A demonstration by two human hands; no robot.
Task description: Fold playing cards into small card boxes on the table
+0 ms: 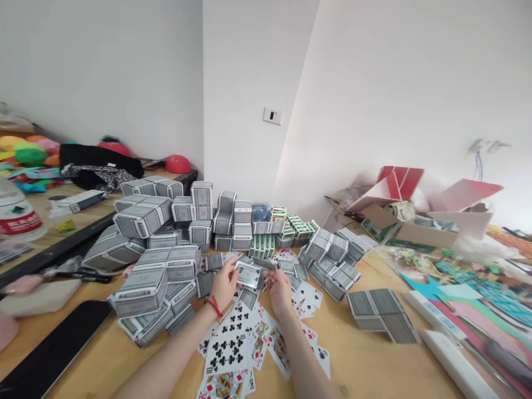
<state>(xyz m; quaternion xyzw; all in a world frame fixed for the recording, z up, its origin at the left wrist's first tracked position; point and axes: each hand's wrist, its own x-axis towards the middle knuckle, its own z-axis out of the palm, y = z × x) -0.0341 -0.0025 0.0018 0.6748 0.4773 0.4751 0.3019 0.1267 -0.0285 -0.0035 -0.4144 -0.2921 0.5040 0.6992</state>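
Note:
My left hand (225,281), a red cord on its wrist, grips a small pack of playing cards (248,275) above the middle of the table. Just to the right, my right hand (279,284) pinches a grey-backed playing card (264,264), whose edge overlaps the pack. Both hands are closed. Beneath my forearms lie loose playing cards (226,353), face up and overlapping, among them clubs and picture cards. More face-up cards (306,299) spread to the right of my right wrist. Which card is in my fingers cannot be made out.
Stacked grey card decks (141,291) rise on the left. Green-and-white card boxes (261,245) stand at the back, with more decks (332,255) to their right. Flat grey decks (383,313) lie nearer. A black slab (56,346), power strip (434,316) and open cartons (432,230) flank them.

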